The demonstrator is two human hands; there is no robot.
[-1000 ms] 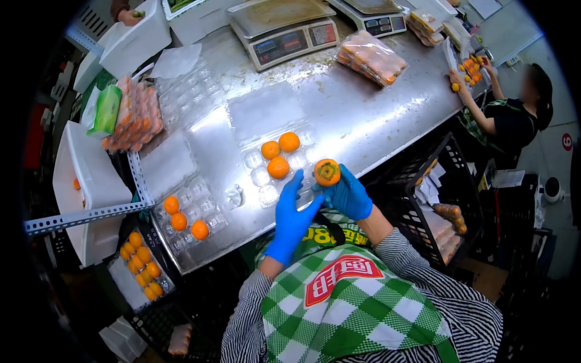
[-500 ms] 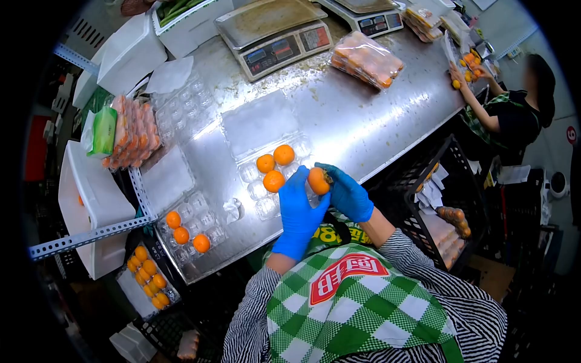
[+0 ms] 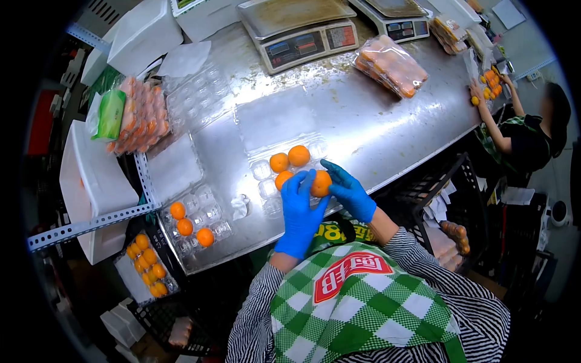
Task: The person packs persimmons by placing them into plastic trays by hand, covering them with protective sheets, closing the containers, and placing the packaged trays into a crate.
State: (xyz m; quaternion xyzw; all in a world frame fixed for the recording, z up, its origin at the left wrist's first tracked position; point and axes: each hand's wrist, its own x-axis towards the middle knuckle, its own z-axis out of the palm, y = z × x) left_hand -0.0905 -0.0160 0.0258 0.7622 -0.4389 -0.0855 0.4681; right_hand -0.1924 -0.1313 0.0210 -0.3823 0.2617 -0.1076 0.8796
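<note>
Fingers of the left hand [image 3: 299, 215] and right hand [image 3: 351, 196], both gloved in blue, narrowed on opposite sides of an orange fruit [image 3: 321, 183]. Step in hand, as judged: two-handed handling of this single fruit; the next move calls for a light, even hold, the fruit being round. Position: fruit between the two sets of fingers, beside the clear tray [image 3: 269, 189] on the metal surface [image 3: 387, 133]. Three loose fruits [image 3: 298, 155] occupy the tray, one partly hidden by left fingers.
</note>
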